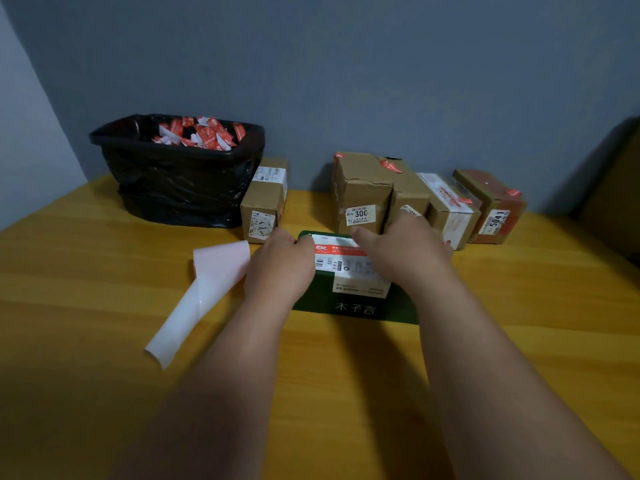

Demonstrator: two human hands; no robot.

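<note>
Head view, entries left to right.

Rear left of the yellow wooden desk (104, 258): a black bin lined with a black plastic bag (176, 181), filled to the rim with red-and-white paper scraps (201, 133).

In front of it, nearer the person: a white roll of paper (207, 282) lying on its side, its loose end trailing toward the near left.

Just right of the bin: a small brown cardboard box (265, 202), with white labels on its top and front face.

Left hand (280, 268): fingers curled over the far left corner of the green cardboard box (353, 308), gripping it.

The green box sits on the desk at centre, between the two hands, with a white-and-red shipping label (346, 268) on its top.

Right hand (401, 251): it lies across the box's far right corner, thumb stretched onto the label's upper edge. The fingers drop behind the box, so whether it grips or merely rests cannot be told.

Behind, against the grey wall: a row of brown cardboard parcels (360, 188), set side by side. The leftmost label reads 300, the rightmost 5041.
</note>
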